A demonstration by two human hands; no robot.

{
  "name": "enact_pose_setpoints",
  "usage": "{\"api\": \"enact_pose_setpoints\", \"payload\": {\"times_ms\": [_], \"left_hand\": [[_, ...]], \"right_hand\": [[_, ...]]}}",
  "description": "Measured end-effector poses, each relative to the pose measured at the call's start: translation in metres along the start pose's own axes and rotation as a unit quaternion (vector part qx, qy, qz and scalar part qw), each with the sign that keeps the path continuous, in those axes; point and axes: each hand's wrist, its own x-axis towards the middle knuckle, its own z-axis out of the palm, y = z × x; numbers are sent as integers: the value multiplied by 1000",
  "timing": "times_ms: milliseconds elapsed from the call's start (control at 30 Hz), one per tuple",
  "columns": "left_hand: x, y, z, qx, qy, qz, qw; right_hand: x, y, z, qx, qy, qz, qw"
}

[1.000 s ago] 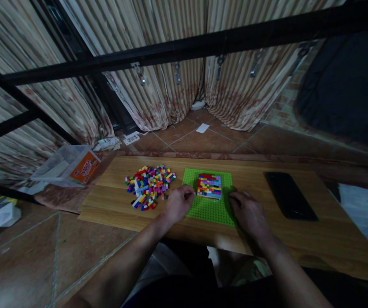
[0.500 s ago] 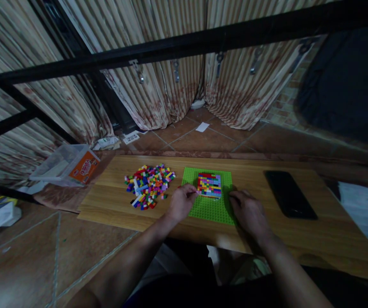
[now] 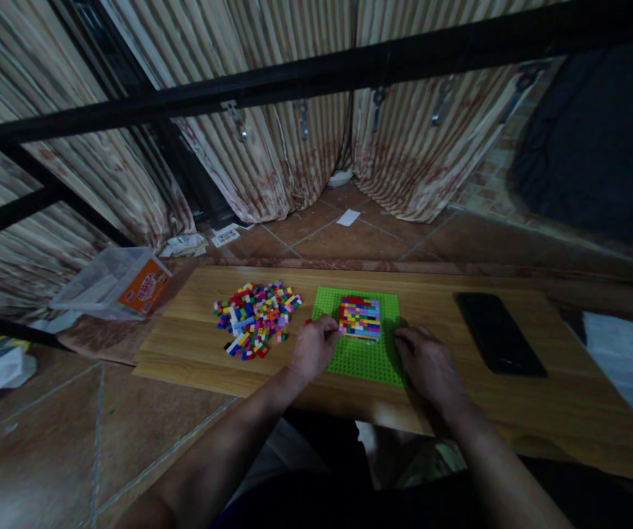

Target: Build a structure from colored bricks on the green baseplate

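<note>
A block of many-coloured toy bricks (image 3: 359, 317) stands on a green studded baseplate (image 3: 368, 367). At the block's near left corner, my left hand (image 3: 315, 347) is closed in a pinch, with a small pink brick showing at its fingertips. Part of the plate's left side is hidden under that hand. My right hand (image 3: 427, 361) has its fingers curled at the plate's right edge, gripping it. To the left of the plate lies a loose heap of small bricks (image 3: 258, 319) in many colours.
A black phone-like slab (image 3: 498, 334) lies on the wooden table (image 3: 184, 353) at the right. Beyond the left end sits a clear plastic box (image 3: 101, 286) with an orange label. A dark metal bar (image 3: 294, 82) crosses above, before striped curtains.
</note>
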Motion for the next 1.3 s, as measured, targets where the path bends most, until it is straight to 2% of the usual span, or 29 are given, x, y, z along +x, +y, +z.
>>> {"api": "enact_pose_setpoints", "payload": {"times_ms": [267,500,700,900,1100,1200,1300], "left_hand": [[2,1,-8,-8,-36,-8,999],[9,16,-17,49,-44,-40,997],[9,24,-11,87,-23,-56,994],[11,18,-4,96,-6,-65,993],[14,14,-2,82,-16,-81,993],[13,14,-2,70,-4,-83,994],[11,16,-3,55,5,-74,996]], "right_hand": [[0,-1,-1,1,-2,-1,1000],[1,0,0,0,1,-2,1000],[1,2,1,-3,1,0,1000],[1,2,2,-3,-3,12,1000],[-2,6,3,20,-3,9,1000],[4,8,-3,53,-27,19,998],[17,-3,-15,74,-36,24,996]]}}
